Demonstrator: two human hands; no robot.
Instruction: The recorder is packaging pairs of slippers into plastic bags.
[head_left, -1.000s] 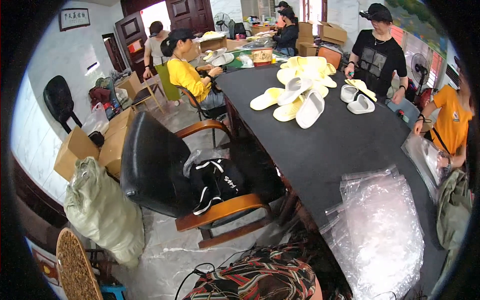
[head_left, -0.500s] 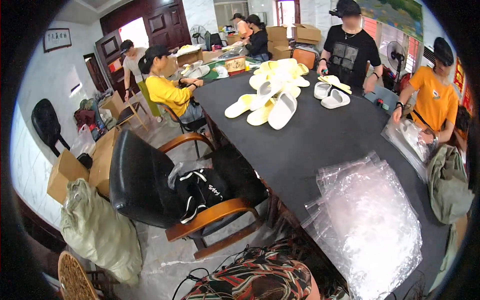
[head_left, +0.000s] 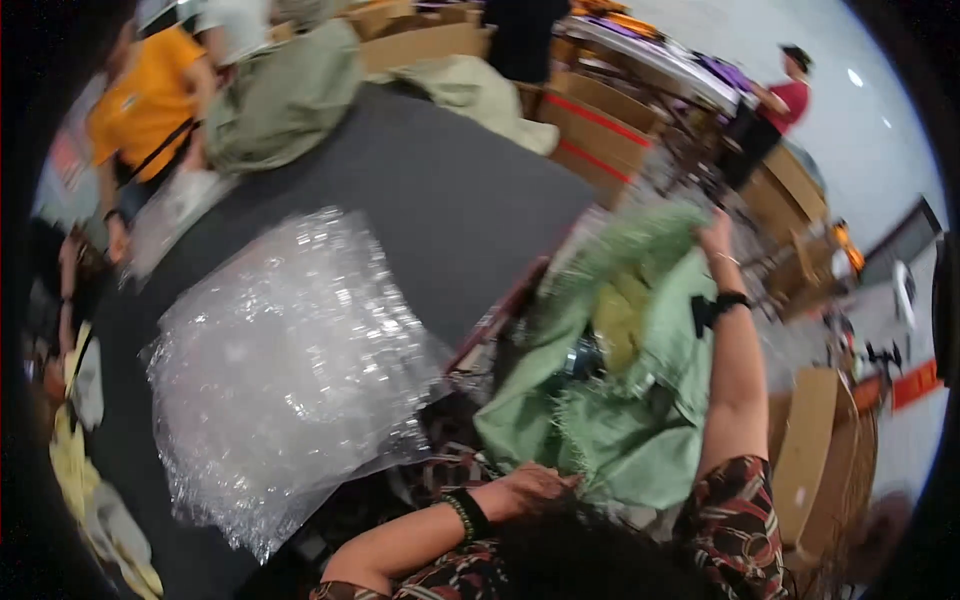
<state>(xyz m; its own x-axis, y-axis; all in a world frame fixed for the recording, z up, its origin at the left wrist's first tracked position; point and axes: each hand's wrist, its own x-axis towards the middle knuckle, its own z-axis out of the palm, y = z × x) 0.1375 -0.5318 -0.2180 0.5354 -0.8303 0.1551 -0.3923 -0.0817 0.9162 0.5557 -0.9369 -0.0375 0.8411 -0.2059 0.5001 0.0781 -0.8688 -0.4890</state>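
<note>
A green woven sack [head_left: 640,440] with frayed edges gapes open beside the table's edge, in front of me. My right hand [head_left: 715,240] is closed on its far rim, arm stretched out. At the near rim, my left hand [head_left: 530,487] has its fingers closed on the sack's edge, partly blurred. Down inside the opening lies something yellow [head_left: 622,318], with a dark, shiny piece next to it; their kind is too blurred to tell. A stack of clear plastic bags [head_left: 290,370] lies on the dark table [head_left: 460,190] to the left of the sack.
Yellow and white slippers [head_left: 115,525] lie along the table's left side. A person in orange [head_left: 150,95] holds a clear bag at the far left. Another green sack [head_left: 285,95] rests on the table's far edge. Cardboard boxes [head_left: 600,125] stand beyond and at the right.
My view has swung right, from the slippers and the black chair to the green sack. Both my hands have come into view, holding the sack's rim.
</note>
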